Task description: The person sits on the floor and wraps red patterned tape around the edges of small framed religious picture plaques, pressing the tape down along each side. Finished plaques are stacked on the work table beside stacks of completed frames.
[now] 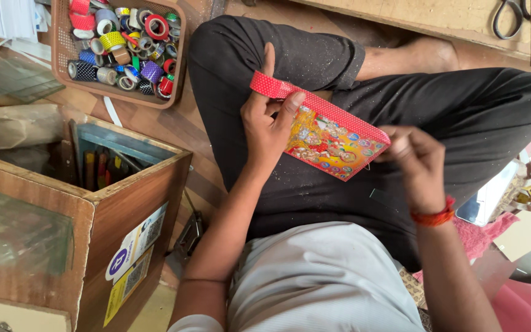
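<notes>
A small rectangular picture (330, 142), brightly printed in orange and yellow with a red dotted tape border, lies over my lap. My left hand (268, 120) grips its left end, thumb up and fingers pressed on the red edge. At the picture's right corner, my right hand (416, 163) pinches the border, fingers blurred. A red thread band circles my right wrist. I sit cross-legged in black trousers and a white shirt.
A brown mesh basket (64, 58) with several coloured tape rolls stands at the upper left. A wooden box (133, 203) with stickers, holding flat pieces, is at the left. Scissors (508, 17) lie on a board at the top right. A pink object (530, 304) sits at the lower right.
</notes>
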